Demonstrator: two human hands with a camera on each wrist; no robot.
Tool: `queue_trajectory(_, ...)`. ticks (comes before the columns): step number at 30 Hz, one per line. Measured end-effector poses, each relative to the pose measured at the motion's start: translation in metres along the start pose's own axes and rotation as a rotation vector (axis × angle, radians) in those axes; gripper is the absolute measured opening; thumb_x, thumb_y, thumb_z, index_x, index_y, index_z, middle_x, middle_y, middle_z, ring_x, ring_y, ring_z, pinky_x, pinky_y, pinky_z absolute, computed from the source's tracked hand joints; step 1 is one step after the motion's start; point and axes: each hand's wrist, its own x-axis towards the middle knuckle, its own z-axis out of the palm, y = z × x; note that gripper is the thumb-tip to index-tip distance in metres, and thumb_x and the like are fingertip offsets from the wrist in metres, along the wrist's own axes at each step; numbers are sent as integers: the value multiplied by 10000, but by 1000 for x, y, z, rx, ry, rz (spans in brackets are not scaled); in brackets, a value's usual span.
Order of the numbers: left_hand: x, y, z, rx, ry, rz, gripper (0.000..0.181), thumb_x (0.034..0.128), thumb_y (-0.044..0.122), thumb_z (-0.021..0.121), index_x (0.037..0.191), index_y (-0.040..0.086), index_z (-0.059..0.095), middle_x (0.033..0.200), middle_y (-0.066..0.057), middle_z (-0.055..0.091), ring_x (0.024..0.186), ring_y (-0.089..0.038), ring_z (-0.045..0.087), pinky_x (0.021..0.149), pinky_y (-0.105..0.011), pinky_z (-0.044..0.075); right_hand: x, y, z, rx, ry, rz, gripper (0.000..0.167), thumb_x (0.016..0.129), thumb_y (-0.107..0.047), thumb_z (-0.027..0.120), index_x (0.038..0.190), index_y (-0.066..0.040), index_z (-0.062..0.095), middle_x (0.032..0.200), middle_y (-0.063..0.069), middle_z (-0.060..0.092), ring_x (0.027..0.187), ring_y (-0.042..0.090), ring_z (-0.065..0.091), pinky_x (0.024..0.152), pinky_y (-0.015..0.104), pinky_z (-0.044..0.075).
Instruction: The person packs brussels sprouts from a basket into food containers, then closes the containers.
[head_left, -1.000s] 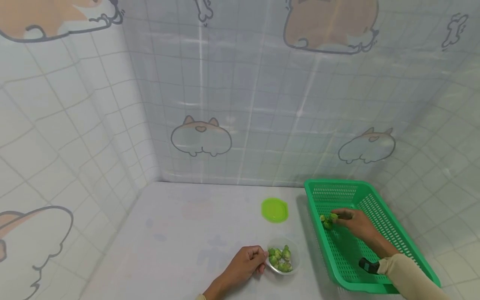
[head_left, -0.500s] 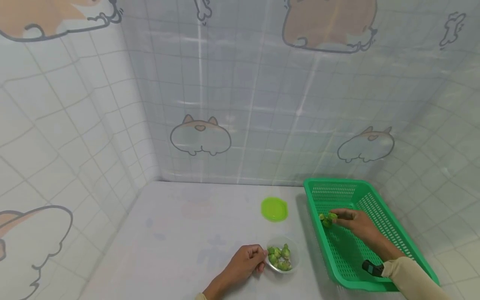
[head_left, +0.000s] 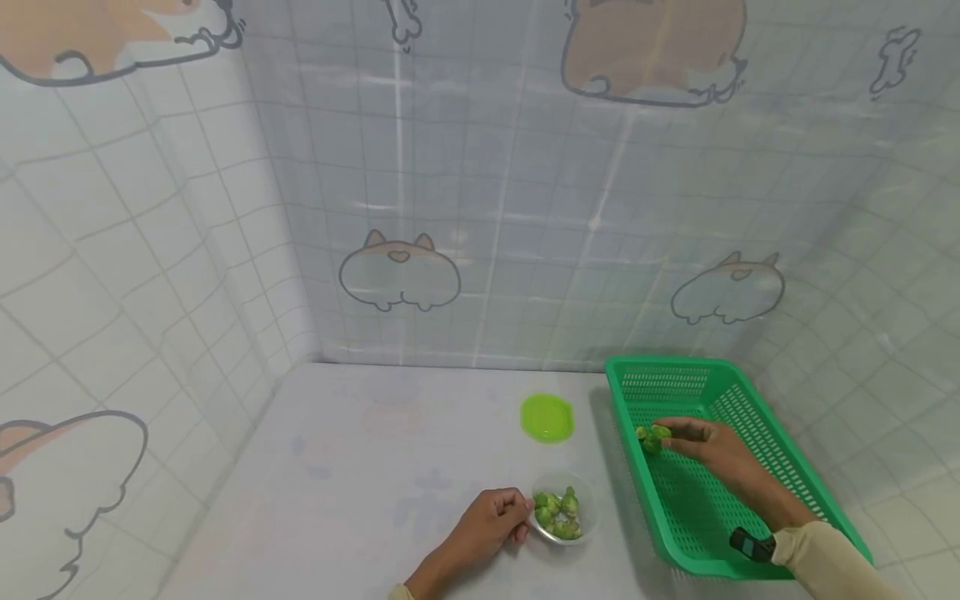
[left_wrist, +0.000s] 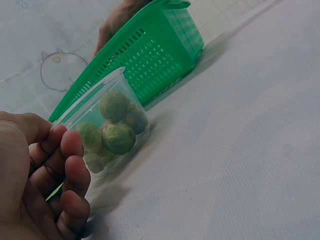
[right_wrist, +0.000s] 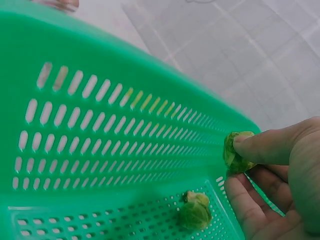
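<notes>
In the head view my left hand [head_left: 491,527] pinches the rim of a clear plastic cup [head_left: 589,527] on the table. Several Brussels sprouts [left_wrist: 118,138] lie inside the cup, seen through its wall in the left wrist view. Over at the right, my right hand [head_left: 712,450] reaches into a green basket [head_left: 693,550]. Between its thumb and fingers is a Brussels sprout [right_wrist: 234,150], held close to the basket's wall. Another loose sprout [right_wrist: 195,211] sits on the basket floor below that hand.
A lime-green round lid [head_left: 547,418] lies flat on the table [head_left: 360,483] behind the cup. The basket's raised rim stands between the cup and the right hand. Printed sheeting [head_left: 480,208] walls in the back and sides.
My right wrist has shifted slightly right and toward the front edge while its fingers stay at the sprouts. The left hand keeps its hold on the cup, and the head view drifts a little.
</notes>
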Motion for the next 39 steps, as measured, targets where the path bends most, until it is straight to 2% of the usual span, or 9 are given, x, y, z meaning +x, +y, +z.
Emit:
queue_trajectory(9, 1, -2, -1, -24, -5, -15, 367, 1036, 324, 579, 835, 26, 653, 676, 9, 620, 604, -90, 515, 565, -185, 395, -8, -12, 6, 59, -5, -28, 479, 960, -351, 696, 1370, -115, 619, 1321, 112, 653, 1118, 94, 636, 1002, 539, 462)
queue_trajectory(12, 0, -2, -1, -28, -4, -14, 367, 1036, 319, 579, 833, 21, 649, 675, 7, 619, 602, -90, 515, 565, -185, 395, -10, -15, 10, 87, -24, -43, 487, 964, -337, 694, 1380, -100, 606, 1324, 139, 647, 1108, 115, 656, 999, 518, 470)
queue_trajectory(15, 0, -1, 0, -28, -4, -15, 367, 1034, 316, 582, 832, 17, 650, 675, 4, 618, 604, -88, 517, 570, -183, 398, -11, -18, 14, 111, -58, -63, 482, 974, -319, 682, 1395, -103, 592, 1337, 139, 640, 1157, 200, 653, 1011, 509, 466)
queue_trajectory(18, 0, -1, 0, -32, -3, -13, 369, 1033, 314, 585, 840, 7, 655, 677, 0, 617, 609, -89, 520, 575, -181, 400, -12, -21, 17, 110, -65, -75, 460, 970, -324, 685, 1382, -132, 609, 1322, 97, 657, 1173, 227, 648, 1017, 487, 469)
queue_trajectory(21, 0, 0, 0, -39, -1, -11, 371, 1033, 312, 584, 853, -3, 660, 681, -2, 617, 613, -93, 523, 579, -183, 406, -13, -25, 20, 88, -71, -97, 446, 975, -328, 679, 1374, -141, 618, 1321, 77, 658, 1164, 189, 649, 1005, 479, 479)
queue_trajectory(28, -1, 0, 0, -40, -8, -6, 371, 1040, 307, 574, 857, -4, 663, 683, -4, 617, 612, -99, 520, 593, -187, 413, -15, -36, 28, 111, -96, -106, 479, 956, -316, 703, 1381, -115, 610, 1350, 109, 633, 1138, 91, 643, 970, 438, 509)
queue_trajectory(34, 0, -1, -1, -46, -11, 3, 366, 1043, 300, 569, 856, 0, 663, 686, -9, 621, 606, -101, 518, 587, -188, 412, -17, -46, 39, 93, -123, -124, 459, 945, -326, 714, 1363, -154, 632, 1360, 99, 627, 1138, 72, 637, 935, 414, 530)
queue_trajectory(39, -1, 1, 0, -38, -18, 7, 371, 1041, 317, 572, 847, 15, 664, 685, -24, 627, 602, -95, 516, 595, -185, 415, -19, -54, 49, 72, -146, -150, 414, 941, -306, 722, 1327, -168, 660, 1364, 101, 621, 1159, 69, 617, 894, 347, 545)
